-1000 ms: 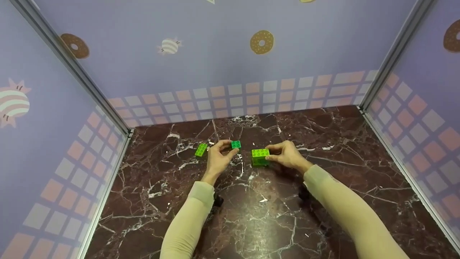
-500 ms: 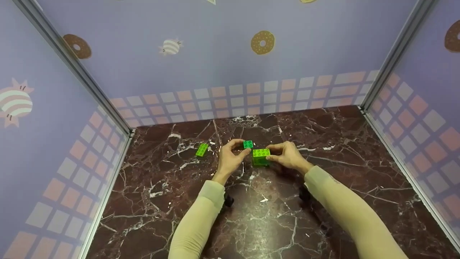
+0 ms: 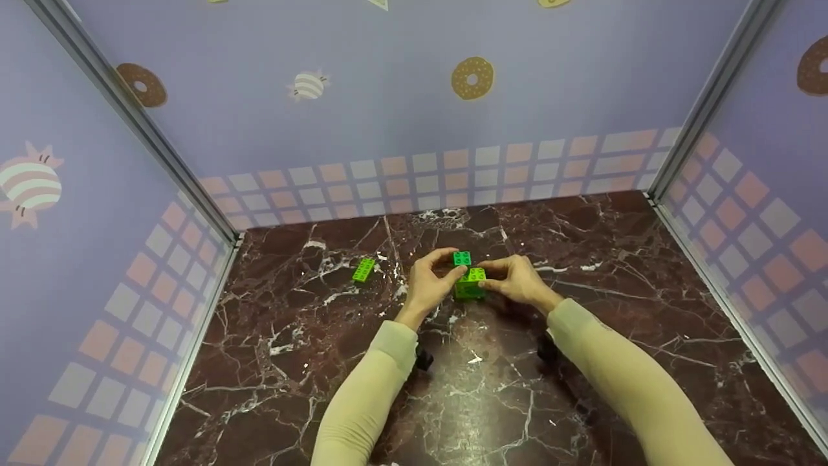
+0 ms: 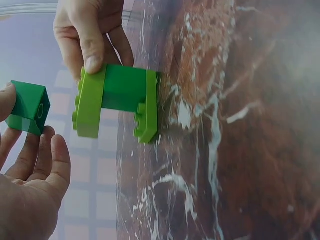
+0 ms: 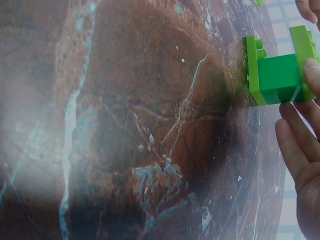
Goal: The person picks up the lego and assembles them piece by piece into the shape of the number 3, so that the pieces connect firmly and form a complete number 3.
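Observation:
Between thumb and fingers, my left hand pinches a small dark green brick with studs on top. It is held up close to the upper left of a stack of bricks, apart from it in the left wrist view. That stack has a lime-green top brick, a dark green brick under one end, and a lime-green bottom plate, with an open gap at the other end. My right hand grips the stack at its right end, thumb on the top brick. The stack stands on the dark marbled table.
A separate lime-green studded plate lies on the table to the left of my left hand. Patterned purple panels enclose the table at the back and both sides.
My left hand has moved to the right with the small dark green brick, bringing it up to the stack. The right hand keeps its grip on the stack in the same place.

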{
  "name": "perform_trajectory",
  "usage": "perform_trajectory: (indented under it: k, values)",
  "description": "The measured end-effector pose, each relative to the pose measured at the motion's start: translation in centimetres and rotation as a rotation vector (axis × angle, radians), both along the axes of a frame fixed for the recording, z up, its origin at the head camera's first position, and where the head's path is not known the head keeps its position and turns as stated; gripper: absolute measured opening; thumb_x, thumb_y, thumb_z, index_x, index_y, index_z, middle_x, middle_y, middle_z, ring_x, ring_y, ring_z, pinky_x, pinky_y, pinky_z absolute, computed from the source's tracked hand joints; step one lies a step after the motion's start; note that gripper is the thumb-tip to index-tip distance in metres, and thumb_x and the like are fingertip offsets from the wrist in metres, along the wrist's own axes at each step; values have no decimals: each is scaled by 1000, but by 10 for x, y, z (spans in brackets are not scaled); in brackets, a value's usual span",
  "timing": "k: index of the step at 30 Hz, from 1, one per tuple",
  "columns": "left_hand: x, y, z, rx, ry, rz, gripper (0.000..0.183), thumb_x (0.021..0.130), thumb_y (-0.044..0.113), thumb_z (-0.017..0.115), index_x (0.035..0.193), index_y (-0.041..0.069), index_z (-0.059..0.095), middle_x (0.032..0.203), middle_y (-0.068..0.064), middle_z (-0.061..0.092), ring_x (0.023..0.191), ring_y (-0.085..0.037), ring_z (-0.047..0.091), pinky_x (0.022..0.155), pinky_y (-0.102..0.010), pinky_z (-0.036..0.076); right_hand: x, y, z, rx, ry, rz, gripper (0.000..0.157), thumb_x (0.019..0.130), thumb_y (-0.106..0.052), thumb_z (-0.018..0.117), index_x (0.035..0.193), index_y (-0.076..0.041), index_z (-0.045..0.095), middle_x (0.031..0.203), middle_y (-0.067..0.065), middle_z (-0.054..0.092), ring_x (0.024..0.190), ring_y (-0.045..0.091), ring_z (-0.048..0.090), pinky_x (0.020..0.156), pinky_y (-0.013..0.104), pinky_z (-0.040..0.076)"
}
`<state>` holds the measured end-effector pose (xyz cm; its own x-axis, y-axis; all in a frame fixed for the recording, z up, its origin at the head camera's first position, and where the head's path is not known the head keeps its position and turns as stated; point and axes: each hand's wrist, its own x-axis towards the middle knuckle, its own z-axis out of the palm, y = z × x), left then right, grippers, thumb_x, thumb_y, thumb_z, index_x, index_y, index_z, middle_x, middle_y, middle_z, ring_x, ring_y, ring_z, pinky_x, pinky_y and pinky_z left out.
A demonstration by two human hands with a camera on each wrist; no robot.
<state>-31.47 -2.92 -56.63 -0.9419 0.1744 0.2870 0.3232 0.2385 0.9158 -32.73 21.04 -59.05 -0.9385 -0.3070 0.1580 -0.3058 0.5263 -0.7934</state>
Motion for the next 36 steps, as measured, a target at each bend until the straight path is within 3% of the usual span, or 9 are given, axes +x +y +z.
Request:
perform_trajectory:
  k: [8,20,29,36]
  values:
    - [1,6,2,4,-32,-24,38,102,14,84,137,3,77,126,-17,83,116,-31,82,100,-37,68,1,-1,0,51,-2,1,48,95,-13,90,140,0,77,133,22,81,120,40,82,107,54,65]
    - [-1,10,8,-67,-17,25,38,99,18,87,133,4,80,122,-15,86,109,-28,83,95,-37,68,-3,-1,1,67,14,-4,53,93,-15,92,141,2,76,135,24,80,118,43,82,106,55,65]
    - [-4,17,7,-97,3,-4,38,98,14,88,134,3,79,126,-15,84,116,-29,82,99,-43,68,-6,2,16,-2,26,17,62,87,-17,98,142,2,75,136,23,80,122,44,80,107,57,65]
    - [-7,20,7,-134,-17,-29,41,97,13,89,135,1,79,129,-15,84,120,-30,81,104,-45,66,-5,7,24,-65,30,21,60,87,-13,98,141,2,76,135,24,80,115,44,82,98,57,68]
